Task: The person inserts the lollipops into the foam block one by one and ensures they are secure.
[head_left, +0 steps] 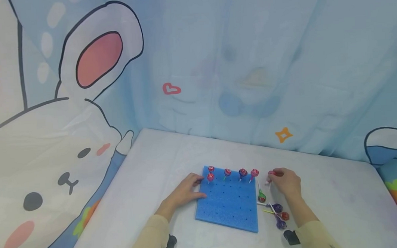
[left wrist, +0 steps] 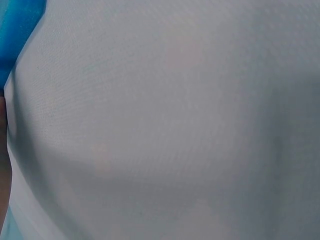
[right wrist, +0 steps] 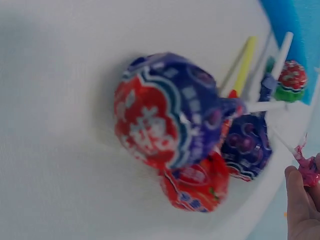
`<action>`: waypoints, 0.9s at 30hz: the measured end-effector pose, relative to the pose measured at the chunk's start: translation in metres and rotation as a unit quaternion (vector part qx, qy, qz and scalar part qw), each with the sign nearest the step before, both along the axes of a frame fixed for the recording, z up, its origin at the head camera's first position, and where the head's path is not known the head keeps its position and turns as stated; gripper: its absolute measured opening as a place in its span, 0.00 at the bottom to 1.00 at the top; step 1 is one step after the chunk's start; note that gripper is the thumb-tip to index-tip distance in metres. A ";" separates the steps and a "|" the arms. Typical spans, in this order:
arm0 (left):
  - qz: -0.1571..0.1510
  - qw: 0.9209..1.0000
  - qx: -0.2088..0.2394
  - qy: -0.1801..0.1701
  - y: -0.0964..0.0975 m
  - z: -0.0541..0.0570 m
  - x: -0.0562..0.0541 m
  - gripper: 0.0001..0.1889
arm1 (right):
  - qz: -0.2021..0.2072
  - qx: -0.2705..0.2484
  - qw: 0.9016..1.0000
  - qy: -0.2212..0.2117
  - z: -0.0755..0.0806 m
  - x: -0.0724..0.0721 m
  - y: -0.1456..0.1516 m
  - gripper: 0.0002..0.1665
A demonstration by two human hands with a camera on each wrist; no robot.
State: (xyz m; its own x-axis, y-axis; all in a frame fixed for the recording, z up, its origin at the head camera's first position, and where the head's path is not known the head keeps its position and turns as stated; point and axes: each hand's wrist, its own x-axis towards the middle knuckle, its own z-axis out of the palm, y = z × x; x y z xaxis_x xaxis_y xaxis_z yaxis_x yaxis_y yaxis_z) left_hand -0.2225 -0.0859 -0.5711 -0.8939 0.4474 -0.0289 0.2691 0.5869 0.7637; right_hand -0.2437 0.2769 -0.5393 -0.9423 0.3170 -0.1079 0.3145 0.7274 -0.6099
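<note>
My left hand (head_left: 185, 190) rests at the left edge of a blue foam board (head_left: 226, 206) with rows of small holes, thumb and fingers spread apart. In the left wrist view only a corner of the board (left wrist: 20, 30) and a sliver of that hand (left wrist: 4, 155) show. Several wrapped lollipops, among them a pink one (head_left: 254, 172) and a dark one (head_left: 243, 172), stand by their sticks along the board's far side. Just right of the board, my right hand (head_left: 287, 182) pinches a pink-wrapped lollipop (right wrist: 309, 170) by its head, its white stick pointing away from the fingers.
Loose lollipops lie right of the board: a green one (head_left: 262, 198), a red one (head_left: 285, 216) and purple ones (right wrist: 170, 110), sticks crossing. A white cloth (head_left: 341, 206) covers the table; a printed blue curtain (head_left: 249, 61) hangs behind.
</note>
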 end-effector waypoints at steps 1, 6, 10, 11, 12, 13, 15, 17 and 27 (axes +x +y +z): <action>-0.001 1.000 0.000 0.002 0.000 0.000 0.000 0.34 | -0.004 -0.005 1.000 0.005 0.004 0.003 -0.001 0.25; 0.001 1.000 -0.004 -0.004 0.000 0.000 -0.001 0.34 | -0.002 -0.026 0.999 0.044 0.021 0.017 -0.006 0.25; 0.002 1.000 -0.004 -0.004 0.000 -0.001 -0.001 0.35 | 0.004 -0.047 0.996 0.080 0.035 0.028 -0.012 0.26; 0.002 1.000 -0.004 -0.004 0.000 -0.001 -0.001 0.35 | 0.005 -0.056 0.995 0.085 0.038 0.031 -0.015 0.27; 0.002 1.000 -0.003 -0.003 0.001 -0.001 -0.001 0.35 | 0.005 -0.064 0.994 0.090 0.041 0.033 -0.017 0.27; 0.001 1.000 -0.003 -0.003 0.001 -0.001 -0.001 0.35 | 0.006 -0.070 0.993 0.094 0.044 0.036 -0.019 0.27; -0.001 1.000 -0.001 0.001 0.001 -0.001 -0.002 0.35 | 0.008 -0.083 0.991 0.101 0.048 0.040 -0.025 0.26; -0.004 1.000 -0.001 0.005 0.001 -0.002 -0.002 0.35 | 0.015 -0.093 0.990 0.106 0.051 0.045 -0.030 0.25; -0.009 1.000 0.002 0.021 0.000 -0.001 0.000 0.34 | 0.069 -0.135 0.979 0.138 0.045 0.055 -0.060 0.24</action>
State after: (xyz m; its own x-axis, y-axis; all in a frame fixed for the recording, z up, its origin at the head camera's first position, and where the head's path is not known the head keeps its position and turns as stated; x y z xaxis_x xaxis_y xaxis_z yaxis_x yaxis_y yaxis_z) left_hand -0.2228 -0.0859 -0.5718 -0.8860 0.4636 0.0113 0.3120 0.5780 0.7540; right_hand -0.1884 0.2171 -0.4948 -0.9793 0.1789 0.0943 0.0204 0.5513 -0.8340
